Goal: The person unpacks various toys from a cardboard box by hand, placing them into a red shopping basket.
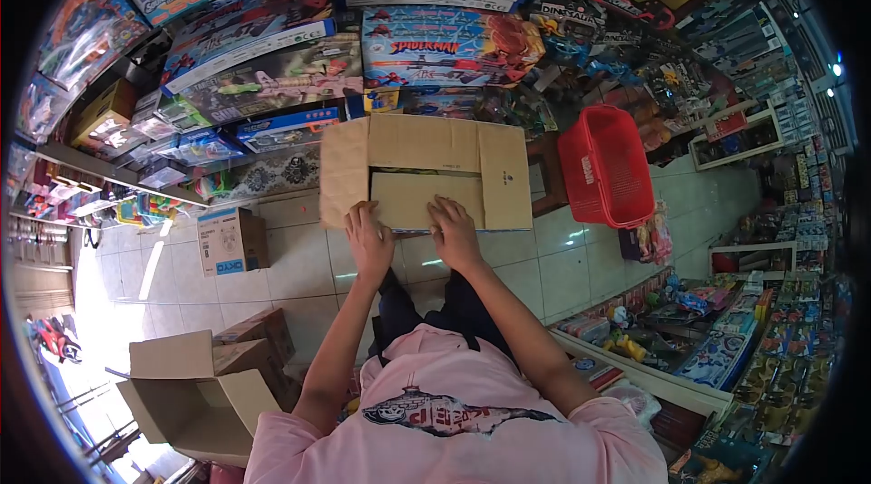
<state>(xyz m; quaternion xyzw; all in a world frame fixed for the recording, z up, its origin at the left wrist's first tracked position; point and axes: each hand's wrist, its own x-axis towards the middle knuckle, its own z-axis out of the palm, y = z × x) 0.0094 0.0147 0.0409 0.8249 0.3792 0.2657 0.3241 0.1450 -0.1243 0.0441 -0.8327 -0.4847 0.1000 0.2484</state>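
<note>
A: What a sight at twelve o'clock from the person (454,452): stacked toy boxes (454,48), Spiderman print in the middle!

B: Below them, pale floor tiles (562,273) stretch out to nine and to two.

A: Now the big one, the cardboard carton (425,141), also at twelve, right in front of the person! Side flaps (505,166) spread out towards nine and three, and a dark gap shows across the top.

B: Another carton (171,360) sits between eight and nine, mouth wide open.

A: Just past one, a red basket (578,144), near the carton in front. And at ten, a smaller printed box (222,234) on the tiles.

B: To the hands, then!

A: Apart from each other, both on the near panel (413,203)! Left hand (369,234) towards its seven o'clock corner, fingers bent; right hand (454,230) around five, fingertips on the cardboard.

B: Clamped, or just resting?

A: Can't tell from here; the undersides of the fingers are hidden.
</note>
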